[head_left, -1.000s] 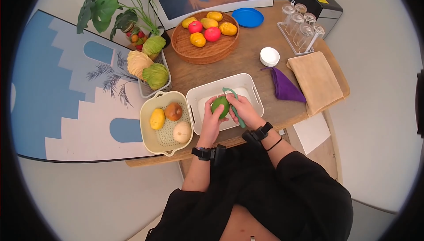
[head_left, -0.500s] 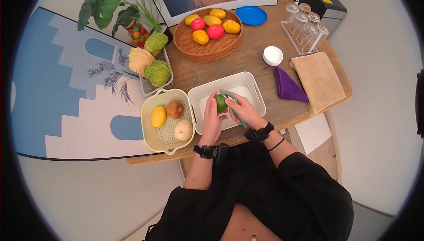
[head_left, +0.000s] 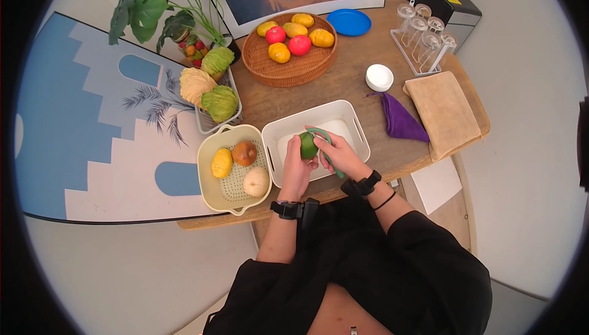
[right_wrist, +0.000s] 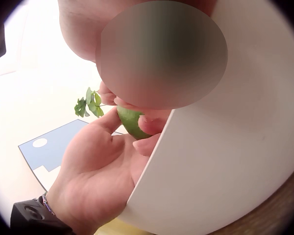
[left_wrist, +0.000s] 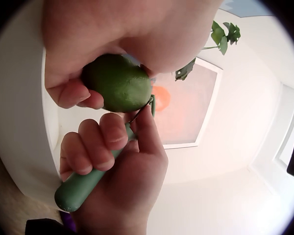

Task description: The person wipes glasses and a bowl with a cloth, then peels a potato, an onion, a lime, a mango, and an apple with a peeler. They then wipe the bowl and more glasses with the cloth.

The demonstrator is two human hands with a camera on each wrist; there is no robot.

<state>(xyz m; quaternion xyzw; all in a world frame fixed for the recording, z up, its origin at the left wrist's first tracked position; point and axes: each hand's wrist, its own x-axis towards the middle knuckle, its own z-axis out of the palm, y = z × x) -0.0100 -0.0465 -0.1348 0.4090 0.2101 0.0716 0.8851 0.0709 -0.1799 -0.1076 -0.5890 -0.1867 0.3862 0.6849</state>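
Observation:
Over the white bin (head_left: 275, 169), my left hand (head_left: 296, 169) holds a smooth green oval fruit (head_left: 308, 145), fingers wrapped round its side. My right hand (head_left: 341, 154) grips a green-handled peeler (left_wrist: 83, 188), its fingers curled round the handle. In the left wrist view the peeler's thin metal head meets the lower right side of the fruit, close to my right forefinger and thumb. The right wrist view shows the fruit cradled by my left hand (right_wrist: 93, 171); a blurred oval patch covers much of my right hand there.
Left of the bin, a pale yellow colander (head_left: 205, 181) holds a yellow, a brown and a cream fruit. Behind are a grey basket (head_left: 205, 127) of leafy heads and a round wicker tray (head_left: 288, 74) of fruit. A purple cloth (head_left: 402, 120) and white bowls (head_left: 379, 78) lie right.
The peeler's head has come from beside the fruit's top down against it, and the fruit has turned slightly in my left hand. Both hands keep their grips over the bin.

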